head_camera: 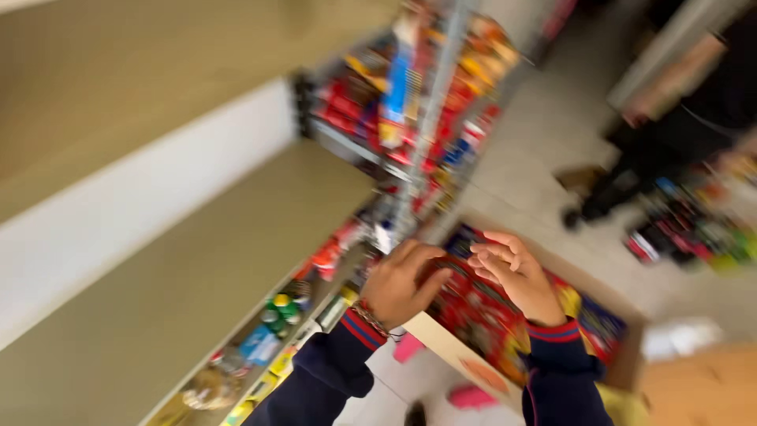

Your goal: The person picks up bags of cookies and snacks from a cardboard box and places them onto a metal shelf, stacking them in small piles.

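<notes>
The left hand (398,284) has its fingers (430,254) bent and drawn loosely together, tips pointing toward two o'clock and resting on or just over the packets in the cardboard box (449,347); the blur hides whether they pinch anything, so I cannot tell if it has hold of a packet. The right hand (516,276) lies just beside it at three o'clock, its fingers (489,256) half open and curled, tips turned toward nine o'clock to face the left hand's, and nothing is clearly clasped in it either. Both hands hover over the middle of the box, which sits open below and between them, running from six o'clock toward four o'clock, packed with red and yellow snack packets (481,312) with some blue ones at its far edges. A beaded bracelet (371,319) rings the left wrist, and both forearms wear dark blue sleeves (556,371) with red-striped cuffs. At nine o'clock from the hands a bare tan shelf board (197,260) stretches away, and under it at seven o'clock stand green-capped bottles (280,312). At twelve o'clock a shelf rack (410,102) holds blurred red, blue and orange goods. At two o'clock another person (678,126) in dark clothes crouches on the pale floor (544,134).
</notes>
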